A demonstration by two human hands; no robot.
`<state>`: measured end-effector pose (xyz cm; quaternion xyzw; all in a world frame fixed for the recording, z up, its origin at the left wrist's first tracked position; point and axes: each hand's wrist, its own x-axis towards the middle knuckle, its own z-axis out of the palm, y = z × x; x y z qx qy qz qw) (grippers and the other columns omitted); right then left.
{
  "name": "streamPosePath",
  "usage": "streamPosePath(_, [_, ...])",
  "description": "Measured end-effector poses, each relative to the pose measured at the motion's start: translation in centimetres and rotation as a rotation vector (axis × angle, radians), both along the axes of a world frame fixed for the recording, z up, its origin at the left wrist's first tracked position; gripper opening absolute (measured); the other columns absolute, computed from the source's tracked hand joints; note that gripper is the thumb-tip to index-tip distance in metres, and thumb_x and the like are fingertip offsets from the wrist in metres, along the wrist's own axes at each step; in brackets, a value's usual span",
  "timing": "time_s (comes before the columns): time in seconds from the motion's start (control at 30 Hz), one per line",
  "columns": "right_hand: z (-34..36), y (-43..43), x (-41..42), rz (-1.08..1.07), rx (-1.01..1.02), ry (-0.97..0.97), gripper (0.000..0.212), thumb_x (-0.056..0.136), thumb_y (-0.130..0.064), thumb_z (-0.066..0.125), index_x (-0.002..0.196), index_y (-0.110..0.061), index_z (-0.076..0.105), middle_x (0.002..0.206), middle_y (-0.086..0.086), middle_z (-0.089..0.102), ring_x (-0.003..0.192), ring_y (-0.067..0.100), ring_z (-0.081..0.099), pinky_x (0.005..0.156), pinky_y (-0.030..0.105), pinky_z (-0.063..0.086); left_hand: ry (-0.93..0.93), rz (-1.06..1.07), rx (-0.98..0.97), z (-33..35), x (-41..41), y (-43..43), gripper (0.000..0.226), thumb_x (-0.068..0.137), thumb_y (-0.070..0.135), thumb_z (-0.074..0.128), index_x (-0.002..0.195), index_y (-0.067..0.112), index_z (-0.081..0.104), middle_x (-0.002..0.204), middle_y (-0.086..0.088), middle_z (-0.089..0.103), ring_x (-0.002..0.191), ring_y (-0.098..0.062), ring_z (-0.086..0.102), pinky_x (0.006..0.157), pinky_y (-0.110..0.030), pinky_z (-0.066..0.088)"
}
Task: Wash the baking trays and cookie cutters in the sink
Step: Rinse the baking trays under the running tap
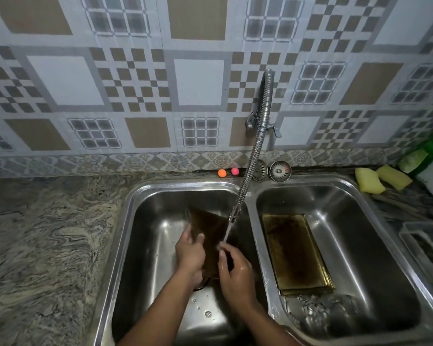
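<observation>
Dark brown rectangular metal baking tray (211, 231), tilted in the left steel sink basin (148, 236) under the flexible faucet's water stream (227, 232): left hand (189, 252) clamped on its left edge, right hand (235, 273) clasping its near edge; best turned slowly so water sweeps every corner.

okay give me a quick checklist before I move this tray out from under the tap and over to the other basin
1. Left hand grips the dark tray: ok.
2. Right hand also on it: ok.
3. Water from the faucet reaches the tray: ok.
4. Tray rinsed clean: cannot tell, surface is dark.
5. Room in the right basin: not ok on its left side, another tray lies there; the right side looks free.
6. Cookie cutters in that basin clear of the drop spot: cannot tell, blurred.
</observation>
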<state>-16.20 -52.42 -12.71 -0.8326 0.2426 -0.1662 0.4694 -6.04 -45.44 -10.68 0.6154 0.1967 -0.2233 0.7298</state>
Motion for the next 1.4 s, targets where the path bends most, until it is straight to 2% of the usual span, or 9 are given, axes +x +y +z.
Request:
streamPosePath(0.2, [-0.4, -2.7, 1.9, -0.04, -0.164, 0.206, 0.06, 0.093, -0.069, 0.017, 0.099, -0.032, 0.064, 0.081, -0.011, 0.067, 0.075, 0.004, 0.062, 0.07, 0.036, 0.055, 0.147, 0.225, -0.003, -0.6, 0.7, 0.9, 0.054, 0.099, -0.001, 0.051, 0.148, 0.017, 0.041, 0.115, -0.008, 0.066, 0.099, -0.029, 0.065, 0.085, -0.041, 0.055])
streamPosePath(0.37, [2.0, -1.1, 3.6, 0.291, -0.474, 0.026, 0.044, 0.102, -0.043, 0.026, 0.116, -0.03, 0.065, 0.109, -0.011, 0.07, 0.099, 0.009, 0.063, 0.084, 0.032, 0.05, 0.226, 0.248, -0.05, -1.3, 2.4, 1.2, 0.043, 0.096, -0.003, 0.05, 0.137, 0.008, 0.05, 0.11, -0.02, 0.066, 0.076, -0.029, 0.065, 0.058, -0.037, 0.059])
streamPosePath(0.5, [1.2, -5.2, 3.4, 0.136, -0.344, 0.156, 0.036, 0.101, -0.051, 0.027, 0.096, -0.033, 0.058, 0.081, -0.011, 0.063, 0.078, 0.01, 0.062, 0.068, 0.029, 0.044, 0.235, 0.26, -0.057, -0.5, 2.7, 2.3, 0.044, 0.097, -0.006, 0.046, 0.129, 0.023, 0.055, 0.099, -0.016, 0.065, 0.094, -0.036, 0.065, 0.087, -0.061, 0.053])
streamPosePath(0.63, [0.7, -4.2, 5.3, 0.371, -0.284, 0.598, 0.065, 0.099, -0.06, 0.014, 0.122, -0.021, 0.061, 0.127, 0.009, 0.062, 0.127, 0.025, 0.052, 0.119, 0.049, 0.016, -0.039, 0.139, 0.182, -0.6, 2.0, 2.3, 0.05, 0.097, 0.004, 0.051, 0.14, 0.029, 0.05, 0.12, -0.012, 0.069, 0.104, -0.03, 0.067, 0.095, -0.052, 0.054])
streamPosePath(0.73, [0.3, -2.2, 6.5, 0.335, 0.266, 0.529, 0.073, 0.093, -0.071, 0.025, 0.142, -0.022, 0.048, 0.149, 0.007, 0.046, 0.138, 0.019, 0.041, 0.12, 0.041, 0.022, -0.371, -0.162, 0.349, 0.0, 0.7, 1.3, 0.053, 0.096, 0.008, 0.055, 0.145, 0.028, 0.047, 0.134, -0.001, 0.063, 0.117, -0.018, 0.063, 0.103, -0.038, 0.05])
streamPosePath(0.83, [1.5, -2.3, 6.9, 0.05, 0.839, 0.358, 0.063, 0.091, -0.071, 0.034, 0.105, -0.022, 0.072, 0.102, 0.006, 0.074, 0.088, 0.016, 0.071, 0.077, 0.033, 0.058, -0.572, -0.399, 0.354, 0.8, -0.5, 1.1, 0.056, 0.095, 0.008, 0.058, 0.144, 0.034, 0.046, 0.132, 0.018, 0.06, 0.118, 0.004, 0.057, 0.102, -0.017, 0.044])
streamPosePath(0.97, [2.7, -4.3, 7.0, -0.065, 1.061, 0.202, 0.069, 0.094, -0.068, 0.032, 0.066, -0.017, 0.069, 0.064, 0.008, 0.068, 0.053, 0.02, 0.065, 0.047, 0.025, 0.049, -0.717, -0.693, 0.448, 1.0, -0.8, 2.0, 0.068, 0.091, 0.019, 0.058, 0.141, 0.059, 0.035, 0.133, 0.025, 0.058, 0.122, 0.004, 0.056, 0.106, -0.026, 0.046])
streamPosePath(1.2, [2.7, -4.0, 7.5, 0.068, 0.316, 0.28, 0.066, 0.089, -0.071, 0.039, 0.138, -0.026, 0.047, 0.125, 0.0, 0.062, 0.115, 0.021, 0.061, 0.092, 0.032, 0.047, -0.642, -0.774, 0.424, 0.3, -2.1, 1.4, 0.111, 0.082, 0.021, 0.067, 0.145, 0.06, -0.016, 0.099, 0.007, 0.072, 0.072, -0.021, 0.068, 0.062, -0.04, 0.055])
streamPosePath(1.4, [3.8, -3.9, 6.4, 0.013, 0.098, 0.234, 0.033, 0.103, -0.022, 0.037, 0.135, -0.03, 0.036, 0.074, -0.002, 0.059, 0.055, 0.003, 0.061, 0.046, 0.012, 0.041, -0.474, -0.691, 0.194, -1.6, -2.0, 2.0, 0.116, 0.074, 0.031, 0.078, 0.149, 0.057, -0.008, 0.118, 0.014, 0.069, 0.094, -0.008, 0.07, 0.086, -0.035, 0.057])
